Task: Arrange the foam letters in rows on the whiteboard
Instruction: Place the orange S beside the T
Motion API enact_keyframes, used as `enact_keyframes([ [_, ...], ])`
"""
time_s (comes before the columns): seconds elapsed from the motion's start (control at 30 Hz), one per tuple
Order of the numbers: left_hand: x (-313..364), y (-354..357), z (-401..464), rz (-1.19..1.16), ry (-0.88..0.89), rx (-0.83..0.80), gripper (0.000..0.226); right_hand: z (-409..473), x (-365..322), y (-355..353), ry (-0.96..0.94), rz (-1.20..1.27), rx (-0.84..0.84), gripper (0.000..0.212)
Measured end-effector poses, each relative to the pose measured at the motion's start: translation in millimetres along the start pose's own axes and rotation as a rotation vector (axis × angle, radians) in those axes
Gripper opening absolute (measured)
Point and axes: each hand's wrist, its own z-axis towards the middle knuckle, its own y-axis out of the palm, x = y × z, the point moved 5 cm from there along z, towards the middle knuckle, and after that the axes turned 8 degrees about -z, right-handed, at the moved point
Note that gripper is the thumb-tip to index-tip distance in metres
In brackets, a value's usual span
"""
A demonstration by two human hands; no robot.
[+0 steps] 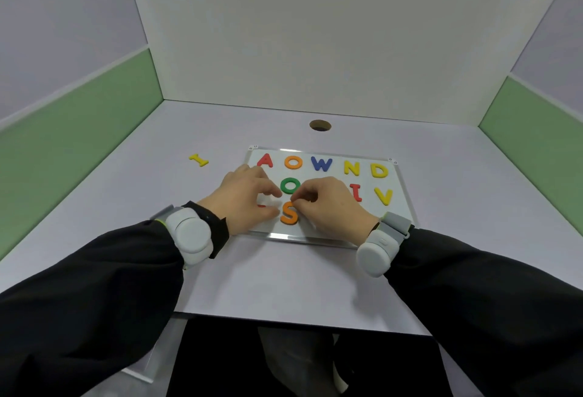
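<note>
The whiteboard (402, 207) lies flat on the desk. Its far row reads red A (265, 160), orange O (293, 162), blue W (321, 163), yellow N (352, 168), yellow D (378, 170). The middle row shows a green O (290, 185), a red I (356, 192) and a yellow V (383, 196). An orange S (288, 213) sits in the near row. My right hand (328, 204) pinches its top with curled fingers. My left hand (246, 197) curls at its left edge, thumb against it. A sliver of a red letter (261, 205) shows under that hand.
A yellow I (198, 160) lies on the desk left of the board. A round cable hole (320, 125) is behind the board. White and green partition walls close the desk on three sides. Both wrists carry grey bands.
</note>
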Motion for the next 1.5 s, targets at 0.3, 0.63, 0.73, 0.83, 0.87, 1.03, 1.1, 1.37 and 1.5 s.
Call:
enact_keyframes([
  [0.3, -3.7, 6.8, -9.6, -0.003, 0.01, -0.001, 0.041, -1.0, -5.3, 5.6, 0.001, -0.045, -0.011, 0.019],
  [0.63, 0.8, 9.7, -10.7, 0.007, 0.014, -0.034, 0.04, -4.7, -6.5, 3.3, 0.008, -0.128, -0.035, 0.029],
  [0.73, 2.0, 10.1, -11.2, 0.005, 0.019, -0.037, 0.038, -5.1, -7.1, 4.1, 0.002, -0.141, -0.049, 0.029],
  [0.83, 1.8, 10.3, -11.8, 0.003, 0.019, -0.024, 0.038, -4.7, -8.6, 4.2, -0.001, -0.144, -0.052, 0.029],
  [0.87, 1.8, 10.5, -11.9, 0.002, 0.015, -0.021, 0.038, -4.5, -9.2, 4.0, -0.002, -0.14, -0.056, 0.029],
  [1.03, 2.3, 10.8, -11.4, 0.009, 0.005, -0.01, 0.037, -5.6, -11.8, 2.6, -0.007, -0.148, -0.06, 0.03],
  [1.1, 1.6, 11.0, -11.6, 0.012, 0.005, -0.012, 0.038, -5.8, -11.9, 3.3, -0.005, -0.146, -0.06, 0.029],
  [1.37, 3.8, 10.0, -10.8, 0.016, 0.005, -0.01, 0.039, -5.4, -12.0, 4.1, -0.008, -0.13, -0.064, 0.03],
  [1.5, 4.6, 9.0, -10.9, 0.021, 0.001, -0.014, 0.04, -5.4, -11.9, 3.1, -0.016, -0.121, -0.062, 0.03],
])
